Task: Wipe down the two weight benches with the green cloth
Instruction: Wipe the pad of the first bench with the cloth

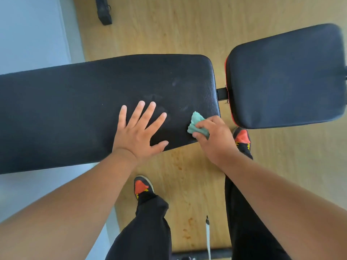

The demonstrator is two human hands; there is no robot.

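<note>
The right hand (214,139) has its grip clenched on the small crumpled green cloth (196,124), pressed at the near corner of the long black padded bench surface (75,113). The left hand (139,132) lies flat and released beside it. So close to the edge, the cloth could slide off, leaving the pale smudges (174,83) farther in unwiped.

A gym or home workout room: a padded black weight bench (105,109) with a separate red-edged seat pad (285,77) stands on a light wood-look floor (169,30), another black equipment base (103,10) lying near a pale wall (28,30).
</note>
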